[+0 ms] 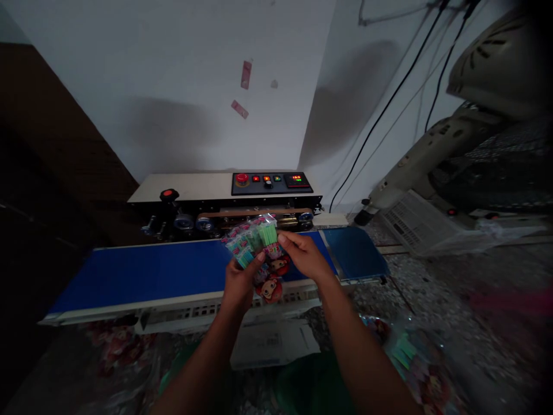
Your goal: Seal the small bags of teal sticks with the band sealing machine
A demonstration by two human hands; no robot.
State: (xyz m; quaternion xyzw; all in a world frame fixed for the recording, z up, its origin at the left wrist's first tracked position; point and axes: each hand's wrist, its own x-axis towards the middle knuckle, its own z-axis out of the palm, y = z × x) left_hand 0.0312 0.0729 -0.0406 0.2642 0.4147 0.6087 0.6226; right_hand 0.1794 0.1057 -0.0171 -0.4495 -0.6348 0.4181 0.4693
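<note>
My left hand (239, 282) is closed round a fanned bunch of clear plastic packets (246, 239) with green and teal sticks inside and red-haired cartoon heads (271, 289) hanging at the lower end. With thumb and fingers my right hand (305, 253) pinches the right-hand packet (268, 233) of the bunch, which holds light green sticks. Both hands are above the blue conveyor belt (159, 268) of a band sealing machine (190, 185). The fingers behind the packets are hidden.
On the machine's control panel (239, 190) are a red stop button and a lit display. More packets (404, 351) lie low at the right, and red-haired figures (123, 346) at the lower left. A white crate (415, 222) and a grey machine arm (415, 155) stand at the right.
</note>
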